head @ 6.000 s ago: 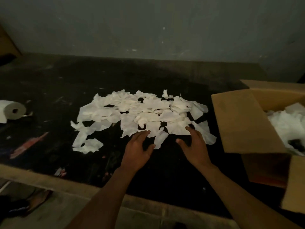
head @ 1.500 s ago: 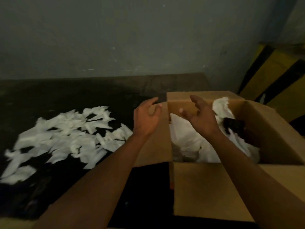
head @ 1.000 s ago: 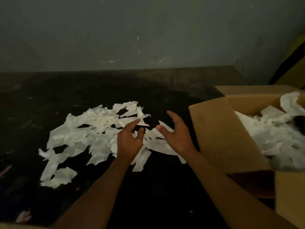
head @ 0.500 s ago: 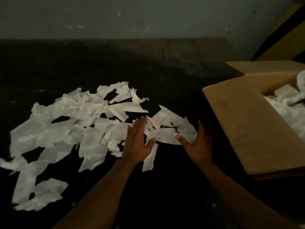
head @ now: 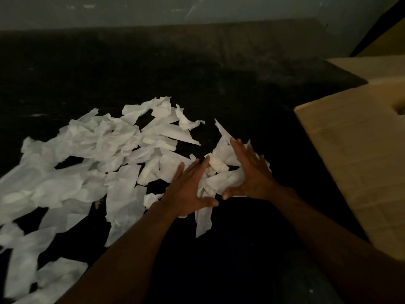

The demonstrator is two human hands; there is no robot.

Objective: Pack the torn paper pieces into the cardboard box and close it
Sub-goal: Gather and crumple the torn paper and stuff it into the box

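Since the frame half a second earlier, both hands have closed toward one another and bunched a small clump point(head: 221, 174) at the right end of the torn paper pieces point(head: 114, 150), where they previously lay flat and apart on the sheets. Left hand point(head: 188, 191): fingers extended and together, palm down, pressing against the left flank of the clump, thumb tucked beneath its near edge. Right hand point(head: 249, 172): fingers spread over the top and right flank, thumb meeting the near edge; neither hand is curled shut, the paper being cupped between the two palms rather than pinched, and still resting on the dark tabletop point(head: 197, 73). Most pieces remain strewn to the left, well apart from the cardboard box point(head: 359, 154), which stands at the right edge with one flap sloping toward the hands; its interior is out of view here. Judged from this arrangement, the scoop is best completed by sliding the little-finger edges under the clump, pressing the palms together firmly enough that light scraps do not slip out, and lifting clear of the flap before releasing over the opening; a loose strip point(head: 203, 218) hanging near the left thumb is likely to be left behind. No brand, label or legible writing is visible on the box or paper.
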